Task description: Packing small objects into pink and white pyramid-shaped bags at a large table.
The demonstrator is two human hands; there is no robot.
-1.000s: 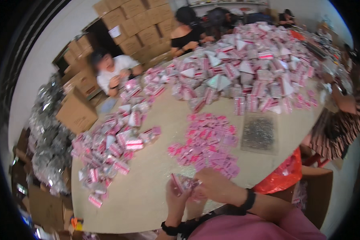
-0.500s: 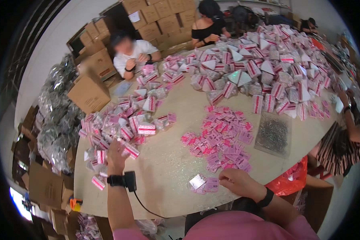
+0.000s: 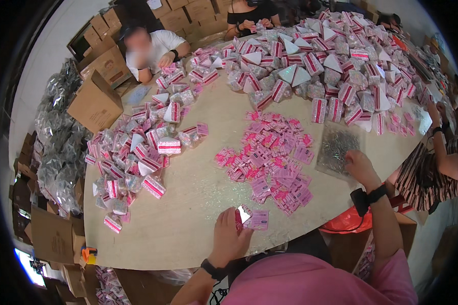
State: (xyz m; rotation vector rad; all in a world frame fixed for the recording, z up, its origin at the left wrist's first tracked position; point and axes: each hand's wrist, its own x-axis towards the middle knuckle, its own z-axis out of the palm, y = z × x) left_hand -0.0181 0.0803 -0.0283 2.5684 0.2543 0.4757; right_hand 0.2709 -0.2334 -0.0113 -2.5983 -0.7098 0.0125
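My left hand point(image 3: 229, 236) rests near the table's front edge, its fingers closed on a small pink packet point(image 3: 253, 219) that lies flat. My right hand point(image 3: 360, 166) reaches to the right, and its fingertips are on the near edge of a clear bag of small silvery pieces point(image 3: 336, 146). The back of the hand hides what the fingers hold. A spread of flat pink packets point(image 3: 269, 162) lies between the two hands. Each wrist carries a black band.
The round wooden table point(image 3: 188, 213) bears heaps of pink-and-white wrapped bundles at left point(image 3: 137, 152) and at the back point(image 3: 315, 56). Other people sit at the far side point(image 3: 152, 48) and at the right point(image 3: 435, 162). Cardboard boxes point(image 3: 94, 104) and silvery bags point(image 3: 56, 147) stand at left.
My left hand has come in from the far left to the pink packet at the front edge. My right hand has left that packet and moved right to the clear bag.
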